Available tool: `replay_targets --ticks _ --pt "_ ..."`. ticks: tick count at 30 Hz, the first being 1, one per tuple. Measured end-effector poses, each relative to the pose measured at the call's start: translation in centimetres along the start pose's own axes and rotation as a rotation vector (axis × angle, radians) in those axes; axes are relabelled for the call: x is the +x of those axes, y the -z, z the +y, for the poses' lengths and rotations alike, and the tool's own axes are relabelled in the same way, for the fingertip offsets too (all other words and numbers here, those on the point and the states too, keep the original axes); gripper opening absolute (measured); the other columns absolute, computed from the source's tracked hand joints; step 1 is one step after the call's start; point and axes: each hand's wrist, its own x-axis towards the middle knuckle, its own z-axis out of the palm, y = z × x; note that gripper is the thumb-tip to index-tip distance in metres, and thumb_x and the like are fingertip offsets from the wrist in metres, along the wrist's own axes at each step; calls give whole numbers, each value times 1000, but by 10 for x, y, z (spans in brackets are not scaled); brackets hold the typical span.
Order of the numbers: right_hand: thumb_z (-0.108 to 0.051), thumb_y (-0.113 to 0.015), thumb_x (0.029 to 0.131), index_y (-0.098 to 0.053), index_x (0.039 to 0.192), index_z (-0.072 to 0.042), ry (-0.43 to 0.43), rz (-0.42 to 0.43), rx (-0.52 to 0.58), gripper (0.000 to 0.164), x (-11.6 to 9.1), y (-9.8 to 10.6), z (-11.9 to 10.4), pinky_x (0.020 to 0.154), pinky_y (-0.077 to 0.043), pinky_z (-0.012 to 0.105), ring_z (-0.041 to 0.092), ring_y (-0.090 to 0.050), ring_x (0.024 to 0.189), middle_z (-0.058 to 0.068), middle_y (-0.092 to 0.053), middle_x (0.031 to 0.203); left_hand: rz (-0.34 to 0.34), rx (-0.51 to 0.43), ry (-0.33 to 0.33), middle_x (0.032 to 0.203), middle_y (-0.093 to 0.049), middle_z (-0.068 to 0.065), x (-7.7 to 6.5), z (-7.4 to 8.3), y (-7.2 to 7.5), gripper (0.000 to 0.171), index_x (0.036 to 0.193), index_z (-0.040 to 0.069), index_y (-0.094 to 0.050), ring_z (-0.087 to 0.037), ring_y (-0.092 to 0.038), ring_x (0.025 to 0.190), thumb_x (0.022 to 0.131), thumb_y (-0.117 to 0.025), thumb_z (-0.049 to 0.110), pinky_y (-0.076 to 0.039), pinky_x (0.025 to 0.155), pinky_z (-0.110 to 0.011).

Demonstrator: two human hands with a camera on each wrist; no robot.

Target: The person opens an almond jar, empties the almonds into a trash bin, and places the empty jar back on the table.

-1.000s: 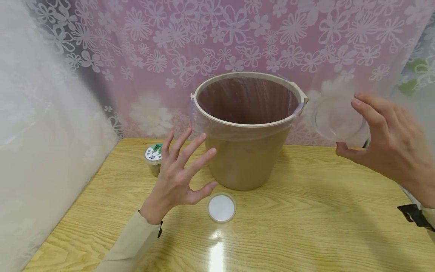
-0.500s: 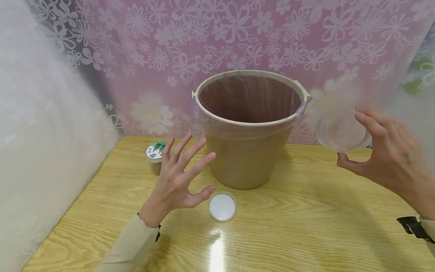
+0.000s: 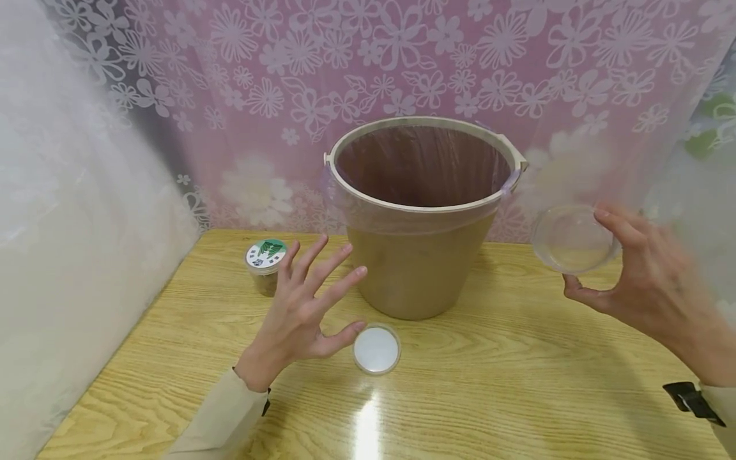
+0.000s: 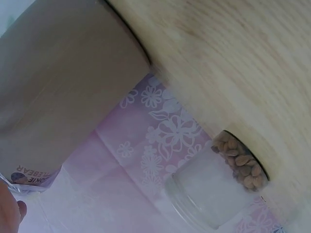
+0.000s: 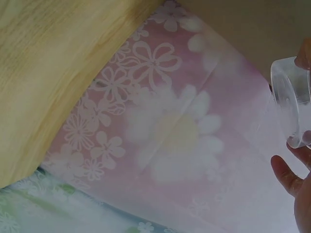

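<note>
Between thumb and fingers, my right hand (image 3: 655, 275) pinches a clear round plastic container (image 3: 566, 246) by its edge, well above the table. The right wrist view shows the same see-through container (image 5: 286, 97) side-on; I make out nothing inside it. My left hand (image 3: 301, 313) has its fingers spread and holds nothing. A round white disc with a clear rim, looking like a lid (image 3: 376, 349), lies flat beside the left thumb. Behind that hand stands a clear jar (image 3: 266, 265) with a green-and-white top. Brown almond-like nuts (image 4: 243, 165) lie at its bottom.
A large beige bucket (image 3: 411, 268) lined with a thin plastic bag stands at the back middle of the wooden table (image 3: 489, 396). Flowered pink cloth (image 3: 356, 57) hangs behind it. White sheeting (image 3: 86, 223) closes off the left side.
My right hand has lowered the clear container somewhat, and its tilt has changed. The left hand has sunk slightly, its fingers still spread.
</note>
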Motion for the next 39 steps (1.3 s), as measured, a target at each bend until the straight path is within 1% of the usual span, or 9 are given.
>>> replay_targets --ticks 2,4,8,10,13,17,24,31,39 --pt "-72 -42 91 -49 131 -1 -2 -31 -7 81 -5 1 1 72 -47 58 53 -60 89 30 -66 119 -12 -2 4 149 -55 -13 -2 0 -1 61 141 19 -60 -43 -42 145 94 -55 58 -27 112 -71" --pt "-73 -42 91 -48 133 -1 -5 -60 -4 83 -9 2 2 86 -54 53 53 -61 93 31 -65 119 -29 -6 9 149 -55 -13 -4 1 -1 61 141 20 -60 -43 -41 145 94 -55 58 -26 112 -70" --pt "-73 -44 91 -48 134 0 -1 -94 10 85 -16 2 3 109 -49 39 53 -62 95 32 -65 119 -69 -15 22 151 -53 -13 -9 2 -2 62 143 21 -59 -42 -39 146 94 -55 59 -24 114 -70" --pt "-73 -46 91 -49 132 2 2 -93 23 86 -18 1 2 108 -49 36 52 -61 93 32 -65 118 -90 -19 28 151 -53 -14 -12 2 -2 63 143 21 -58 -42 -39 147 94 -54 60 -24 114 -70" --pt "-73 -48 90 -53 128 6 -2 -94 31 88 -21 0 -1 89 -54 39 50 -61 84 30 -66 112 -120 -23 39 152 -52 -13 -15 3 -3 63 144 22 -57 -42 -38 147 95 -52 62 -26 112 -72" --pt "-73 -48 89 -54 124 8 -10 -115 32 89 -24 -2 -3 61 -45 48 46 -58 68 28 -66 103 -152 -29 51 154 -51 -13 -18 3 -3 64 144 22 -58 -43 -37 147 96 -49 63 -27 110 -74" --pt "-73 -50 89 -53 127 12 -41 -205 95 93 -33 -1 -8 72 -45 50 47 -61 85 30 -65 104 -218 -35 83 157 -47 -10 -24 5 -4 65 146 23 -56 -42 -34 150 96 -47 65 -26 110 -76" --pt "-72 -50 89 -54 126 11 -11 -234 82 91 -42 -4 -18 60 -42 40 34 -59 65 24 -69 98 -285 -41 136 158 -46 -10 -31 5 -4 66 149 26 -53 -42 -33 151 97 -45 66 -27 109 -78" --pt "-70 -50 90 -53 128 10 2 -302 129 89 -54 -10 -28 60 -47 47 33 -62 68 20 -70 99 -346 -47 180 160 -44 -8 -38 5 -5 68 151 28 -50 -43 -34 150 94 -53 64 -28 108 -78"
